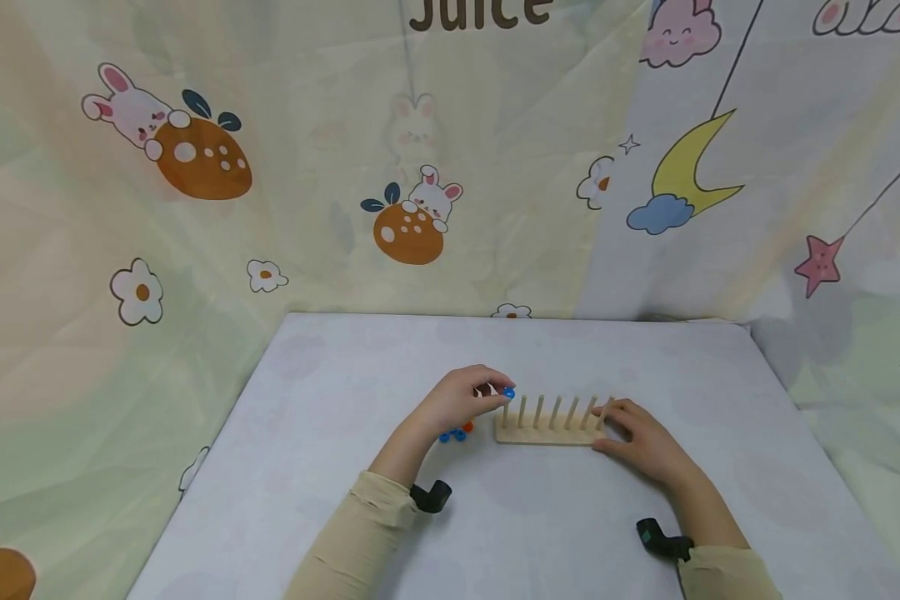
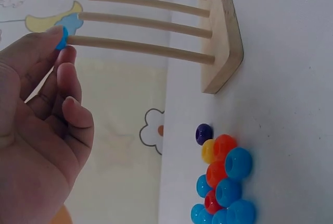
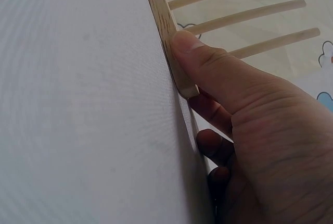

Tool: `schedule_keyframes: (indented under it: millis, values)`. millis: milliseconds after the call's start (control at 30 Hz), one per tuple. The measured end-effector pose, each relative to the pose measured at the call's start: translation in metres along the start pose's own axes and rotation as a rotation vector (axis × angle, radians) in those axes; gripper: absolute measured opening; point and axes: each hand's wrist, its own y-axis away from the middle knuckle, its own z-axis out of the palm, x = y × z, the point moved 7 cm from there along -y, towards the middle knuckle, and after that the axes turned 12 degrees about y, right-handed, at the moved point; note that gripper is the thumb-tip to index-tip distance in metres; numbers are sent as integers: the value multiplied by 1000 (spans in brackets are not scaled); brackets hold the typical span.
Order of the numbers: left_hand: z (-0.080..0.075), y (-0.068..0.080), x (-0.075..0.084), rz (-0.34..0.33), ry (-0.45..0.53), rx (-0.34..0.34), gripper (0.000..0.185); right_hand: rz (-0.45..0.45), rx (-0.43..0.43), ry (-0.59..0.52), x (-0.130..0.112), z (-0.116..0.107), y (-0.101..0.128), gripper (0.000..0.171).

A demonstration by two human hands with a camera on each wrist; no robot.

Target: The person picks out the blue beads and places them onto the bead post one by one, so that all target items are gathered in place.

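A wooden base with a row of upright pegs stands on the table. My left hand pinches a blue bead between thumb and finger at the top of the leftmost peg. Whether the peg's tip has entered the bead's hole, I cannot tell. At the base's right end, my right hand grips the wood, thumb on the near edge and fingers behind. Below the left hand lies a cluster of loose beads: blue, orange, red, yellow and dark purple.
The white table reaches back to a hanging cloth printed with rabbits, flowers and a moon. Black wrist cameras sit on both the left wrist and the right wrist.
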Motion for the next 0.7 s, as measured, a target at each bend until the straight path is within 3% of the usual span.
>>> schedule_keyframes:
  millis: [700]
  values:
    - [3, 3, -7, -31, 10, -5, 23, -17, 37, 20, -1, -1, 0, 48]
